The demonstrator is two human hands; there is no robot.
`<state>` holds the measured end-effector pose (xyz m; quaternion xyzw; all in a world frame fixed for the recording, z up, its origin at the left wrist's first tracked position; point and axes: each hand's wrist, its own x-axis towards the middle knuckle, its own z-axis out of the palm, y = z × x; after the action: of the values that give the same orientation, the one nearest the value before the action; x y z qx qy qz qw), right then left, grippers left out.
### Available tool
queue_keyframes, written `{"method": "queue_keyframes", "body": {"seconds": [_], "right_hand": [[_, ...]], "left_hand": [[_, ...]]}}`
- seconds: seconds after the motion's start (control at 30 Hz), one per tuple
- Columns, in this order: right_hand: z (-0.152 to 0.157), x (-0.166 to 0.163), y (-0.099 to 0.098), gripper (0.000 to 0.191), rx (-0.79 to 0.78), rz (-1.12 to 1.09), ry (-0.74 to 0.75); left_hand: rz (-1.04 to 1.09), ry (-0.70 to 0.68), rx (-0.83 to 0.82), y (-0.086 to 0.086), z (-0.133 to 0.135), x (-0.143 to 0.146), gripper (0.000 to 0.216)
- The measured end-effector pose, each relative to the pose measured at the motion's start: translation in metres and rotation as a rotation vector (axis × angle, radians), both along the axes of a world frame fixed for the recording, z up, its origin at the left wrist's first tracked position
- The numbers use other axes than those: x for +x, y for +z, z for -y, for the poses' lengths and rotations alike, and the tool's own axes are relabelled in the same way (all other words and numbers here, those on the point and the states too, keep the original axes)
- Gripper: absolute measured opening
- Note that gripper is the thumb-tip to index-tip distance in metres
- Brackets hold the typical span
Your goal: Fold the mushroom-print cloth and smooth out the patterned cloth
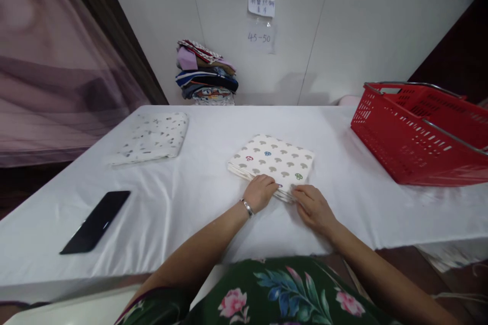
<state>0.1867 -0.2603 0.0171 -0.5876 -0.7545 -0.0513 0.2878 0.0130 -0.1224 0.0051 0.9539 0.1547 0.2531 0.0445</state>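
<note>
A cream cloth [272, 160] with a mushroom print lies folded into a flat, layered rectangle, turned at an angle on the white-covered table. My left hand [261, 192], with a silver bracelet at the wrist, has its fingers closed on the cloth's near edge. At the near right corner, my right hand [313, 206] pinches the layered edge between thumb and fingers. Both hands sit close together, and their fingertips partly cover the edge.
A folded white patterned cloth [156, 137] lies at the table's left. Nearer is a black phone-like slab [97, 221]. A red basket [412, 137] with metal handles stands at the right. Behind the table rises a stack of folded fabrics [208, 73], left of paper signs [261, 5] on the wall.
</note>
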Motion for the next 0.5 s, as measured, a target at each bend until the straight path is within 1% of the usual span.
{"method": "queue_keyframes", "body": {"seconds": [0.13, 0.3, 0.4, 0.5], "right_hand": [[-0.007, -0.007, 0.001, 0.031, 0.04, 0.065, 0.009], [-0.014, -0.007, -0.011, 0.028, 0.025, 0.1, 0.004], [-0.016, -0.004, -0.019, 0.027, 0.064, 0.095, 0.023], [-0.017, 0.001, -0.026, 0.026, 0.118, 0.107, 0.037]], "left_hand": [[-0.011, 0.007, -0.03, 0.004, 0.003, -0.002, 0.02], [-0.038, 0.019, -0.071, 0.01, 0.007, -0.01, 0.024], [-0.052, 0.055, -0.094, 0.007, 0.008, -0.011, 0.02], [-0.043, 0.073, -0.101, 0.0, 0.007, -0.009, 0.02]]}}
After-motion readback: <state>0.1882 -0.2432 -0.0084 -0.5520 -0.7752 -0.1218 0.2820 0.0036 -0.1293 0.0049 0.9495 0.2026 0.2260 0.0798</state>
